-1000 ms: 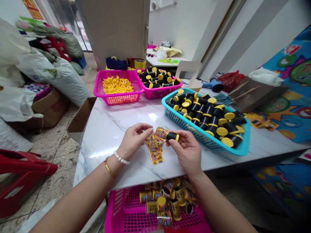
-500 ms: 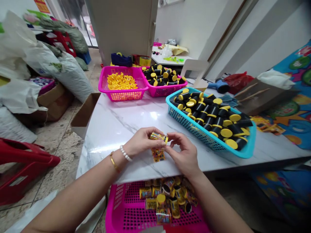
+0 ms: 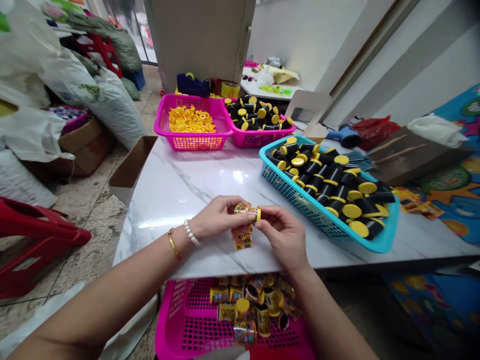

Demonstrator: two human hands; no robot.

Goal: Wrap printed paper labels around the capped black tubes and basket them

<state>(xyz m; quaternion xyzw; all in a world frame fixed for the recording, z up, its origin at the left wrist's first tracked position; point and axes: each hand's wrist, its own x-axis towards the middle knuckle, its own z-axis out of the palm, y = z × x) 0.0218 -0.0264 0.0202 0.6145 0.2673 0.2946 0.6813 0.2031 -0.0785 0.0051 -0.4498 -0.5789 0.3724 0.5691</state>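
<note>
A small canister (image 3: 247, 213) with a printed wrap and a yellow cap lies sideways between my hands, just above the table's near edge. My left hand (image 3: 221, 216) is closed around its body, thumb across the front. At the capped end, my right hand (image 3: 283, 232) pinches with thumb and fingertips. A printed yellow label (image 3: 243, 237) shows below the canister, against the white marbled tabletop (image 3: 183, 180). Whether it is attached to the canister, I cannot tell. Below the table edge, a pink basket (image 3: 174, 320) holds several canisters with similar printed wraps.
A turquoise basket (image 3: 288, 197) of black canisters with yellow caps stands at right. Farther back are a pink basket (image 3: 198, 142) of yellow caps and another pink basket (image 3: 258, 138) of black canisters. More printed labels (image 3: 422, 202) lie at far right. A red stool (image 3: 41, 240) stands at left.
My right fingertips have closed in on the capped end of the canister. The canister lies more level, and the view has shifted slightly.
</note>
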